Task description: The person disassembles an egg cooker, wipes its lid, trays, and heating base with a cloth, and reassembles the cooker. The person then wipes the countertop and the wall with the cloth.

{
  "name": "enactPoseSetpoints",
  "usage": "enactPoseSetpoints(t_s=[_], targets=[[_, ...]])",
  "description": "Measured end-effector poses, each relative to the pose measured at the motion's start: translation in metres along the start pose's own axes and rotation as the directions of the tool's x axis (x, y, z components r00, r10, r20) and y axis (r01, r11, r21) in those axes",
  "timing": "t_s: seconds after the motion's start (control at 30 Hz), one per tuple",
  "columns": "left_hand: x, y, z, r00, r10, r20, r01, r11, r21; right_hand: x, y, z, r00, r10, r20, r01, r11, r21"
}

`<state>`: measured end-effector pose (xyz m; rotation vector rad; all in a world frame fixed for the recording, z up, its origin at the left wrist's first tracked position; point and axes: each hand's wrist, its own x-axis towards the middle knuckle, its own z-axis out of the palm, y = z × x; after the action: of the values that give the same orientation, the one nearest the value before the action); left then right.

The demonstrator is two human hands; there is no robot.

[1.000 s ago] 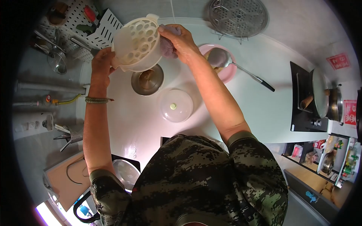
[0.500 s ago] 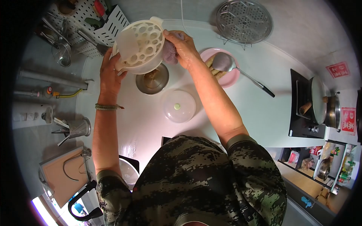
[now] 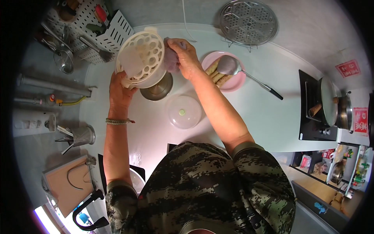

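Note:
A cream plastic steamer basket [image 3: 151, 80] with round holes in its base is held up, tilted, above the counter. My left hand [image 3: 121, 90] grips its lower left rim, fingers partly hidden behind it. In my right hand [image 3: 187, 58] is a bunched purple cloth [image 3: 171, 58], right at the basket's right side. Under the basket, and partly covered by it, stands a round metal bowl [image 3: 165, 89]. Nearer to me a clear domed lid [image 3: 191, 117] with a green knob lies on the counter.
Right of my forearm a pink plate [image 3: 237, 82] carries long pale-brown food pieces and a spatula [image 3: 230, 65]. A metal steaming rack [image 3: 249, 23] leans at the back wall. A stove with a pan [image 3: 328, 103] is far right; a utensil holder [image 3: 83, 136] hangs left.
The basket has come slightly lower and tipped more upright. My left hand has shifted down and right with it; the cloth hand has moved a little down, away from the rim.

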<state>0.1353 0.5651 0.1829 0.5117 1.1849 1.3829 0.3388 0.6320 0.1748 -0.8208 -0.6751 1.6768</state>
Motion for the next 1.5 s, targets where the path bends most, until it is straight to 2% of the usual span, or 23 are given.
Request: enactPoseSetpoints(t_s=[0.13,0.23,0.3,0.37,0.43,0.47,0.5,0.53,0.57,0.7,0.77,0.83,0.9,0.93,1.03,1.07,1.1,1.13,1.17,1.23,1.3,1.37,1.5], targets=[[0.002,-0.007,0.001,0.999,0.022,-0.043,-0.026,0.996,-0.084,-0.007,0.017,0.007,0.983,-0.158,-0.096,0.163,0.986,0.046],[-0.004,-0.006,0.014,0.995,0.045,-0.087,-0.059,0.985,-0.164,-0.036,0.048,0.023,0.871,-0.49,-0.044,0.492,0.87,0.043],[-0.004,-0.005,0.015,0.993,0.022,-0.118,-0.042,0.983,-0.177,-0.066,0.063,0.028,0.879,-0.472,0.059,0.476,0.876,-0.08],[-0.004,-0.007,0.014,0.993,0.0,-0.118,-0.022,0.982,-0.19,-0.072,0.085,0.025,0.78,-0.605,0.16,0.619,0.707,-0.343],[-0.006,-0.007,0.007,0.995,-0.011,-0.097,-0.009,0.979,-0.203,-0.061,0.075,0.023,0.741,-0.67,0.05,0.641,0.681,-0.354],[-0.01,-0.006,0.006,0.992,-0.012,-0.122,-0.012,0.982,-0.187,-0.054,0.063,0.024,0.751,-0.66,-0.011,0.639,0.731,-0.239],[-0.015,-0.005,0.008,0.989,-0.014,-0.147,-0.011,0.986,-0.169,-0.041,0.05,0.023,0.71,-0.703,-0.035,0.649,0.673,-0.356],[-0.02,-0.006,0.011,0.986,-0.014,-0.169,-0.012,0.988,-0.153,-0.022,0.03,0.024,0.867,-0.498,-0.02,0.486,0.853,-0.189],[-0.023,-0.008,0.015,0.988,-0.021,-0.152,-0.005,0.986,-0.165,-0.011,0.015,0.023,0.961,-0.273,0.037,0.274,0.961,-0.028],[-0.022,-0.012,0.019,0.995,-0.004,-0.102,-0.017,0.98,-0.2,-0.041,0.037,0.038,0.831,-0.556,0.016,0.557,0.831,-0.003],[-0.017,-0.015,0.015,0.997,0.024,-0.07,-0.038,0.98,-0.197,-0.053,0.081,0.037,0.759,-0.649,-0.043,0.643,0.759,-0.105],[-0.01,-0.018,0.008,0.998,0.05,-0.023,-0.053,0.982,-0.18,-0.082,0.093,0.041,0.712,-0.701,0.038,0.68,0.674,-0.289],[0.002,-0.02,0.001,0.999,0.044,0.005,-0.041,0.959,-0.281,-0.091,0.1,0.046,0.691,-0.714,0.114,0.686,0.597,-0.416],[0.005,-0.02,0.001,0.999,0.042,0.019,-0.034,0.943,-0.332,-0.087,0.099,0.043,0.689,-0.719,0.089,0.682,0.602,-0.415],[-0.021,-0.011,0.017,0.987,0.017,-0.163,-0.044,0.985,-0.167,-0.054,0.082,0.033,0.748,-0.662,-0.049,0.621,0.723,-0.302],[-0.022,-0.011,0.016,0.987,0.014,-0.158,-0.042,0.983,-0.177,-0.039,0.071,0.028,0.717,-0.697,-0.03,0.655,0.688,-0.312],[-0.023,-0.012,0.014,0.988,0.01,-0.153,-0.039,0.981,-0.189,-0.045,0.04,0.033,0.819,-0.571,-0.057,0.55,0.81,-0.204],[-0.025,-0.013,0.013,0.989,0.006,-0.149,-0.036,0.979,-0.202,-0.035,0.025,0.031,0.857,-0.51,-0.073,0.486,0.847,-0.215],[-0.029,-0.014,0.017,0.987,0.016,-0.157,-0.045,0.982,-0.185,-0.024,0.017,0.03,0.89,-0.447,-0.091,0.419,0.88,-0.224],[-0.04,-0.016,0.031,0.984,0.036,-0.172,-0.062,0.987,-0.151,-0.015,0.025,0.027,0.901,-0.433,-0.018,0.431,0.899,-0.081],[-0.034,-0.018,0.029,0.987,0.07,-0.147,-0.092,0.985,-0.148,-0.023,0.036,0.029,0.878,-0.478,0.038,0.476,0.878,0.049],[-0.028,-0.018,0.029,0.988,0.095,-0.125,-0.113,0.984,-0.139,-0.039,0.066,0.034,0.761,-0.649,-0.03,0.649,0.758,0.066],[-0.023,-0.02,0.011,0.996,0.088,-0.025,-0.091,0.988,-0.123,-0.075,0.098,0.032,0.749,-0.662,-0.016,0.657,0.746,-0.106]])
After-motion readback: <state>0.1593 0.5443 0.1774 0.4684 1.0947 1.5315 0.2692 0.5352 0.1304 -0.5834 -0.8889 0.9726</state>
